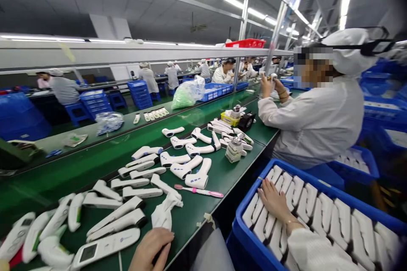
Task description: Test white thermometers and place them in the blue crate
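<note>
Many white handheld devices lie on the green bench; one with a grey screen is near the front edge. My left hand is at the bench edge, fingers curled, beside a crumpled white cloth; whether it grips anything is hidden. On the right, my right hand lies with fingers spread on white device bodies packed in rows in a blue crate. A pink and white toothbrush rests between the devices and the bench's edge.
A glass bottle and a yellow tray stand farther up the bench. A co-worker in white sits beyond the crate. Plastic bags and blue crates are behind the green belt.
</note>
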`<action>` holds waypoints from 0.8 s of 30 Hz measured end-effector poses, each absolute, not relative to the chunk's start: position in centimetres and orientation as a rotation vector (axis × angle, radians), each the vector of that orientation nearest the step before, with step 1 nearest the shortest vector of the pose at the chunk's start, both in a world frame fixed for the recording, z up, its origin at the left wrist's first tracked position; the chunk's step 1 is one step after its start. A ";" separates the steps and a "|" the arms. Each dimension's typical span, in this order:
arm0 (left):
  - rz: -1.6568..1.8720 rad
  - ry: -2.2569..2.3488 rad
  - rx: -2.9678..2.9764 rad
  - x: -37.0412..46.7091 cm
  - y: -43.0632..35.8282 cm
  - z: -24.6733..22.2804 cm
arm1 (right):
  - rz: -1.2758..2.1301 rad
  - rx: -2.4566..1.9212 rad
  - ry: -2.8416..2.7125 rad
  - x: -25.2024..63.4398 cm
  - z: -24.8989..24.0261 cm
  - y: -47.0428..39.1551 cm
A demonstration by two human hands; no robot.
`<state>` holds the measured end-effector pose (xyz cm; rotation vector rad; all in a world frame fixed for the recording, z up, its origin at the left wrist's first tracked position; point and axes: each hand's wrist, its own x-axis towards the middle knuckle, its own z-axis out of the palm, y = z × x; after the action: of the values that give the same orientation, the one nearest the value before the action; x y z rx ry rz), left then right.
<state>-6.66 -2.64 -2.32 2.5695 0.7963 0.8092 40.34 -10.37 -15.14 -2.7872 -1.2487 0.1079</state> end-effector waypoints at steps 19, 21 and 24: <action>-0.309 1.436 2.834 10.0 38.6 1.8 | 0.423 -2.709 -1.127 37.6 -16.6 -15.2; -0.462 1.395 2.842 9.8 39.3 2.2 | 0.557 -2.693 -0.932 35.4 -15.3 -18.6; -0.547 1.190 2.948 10.2 38.6 4.6 | 0.521 -2.727 -0.570 30.8 -12.6 -26.1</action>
<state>10.21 38.63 4.64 2.9485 1.1904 -0.5474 30.80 -26.07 -12.57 -2.7269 -0.5703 0.5213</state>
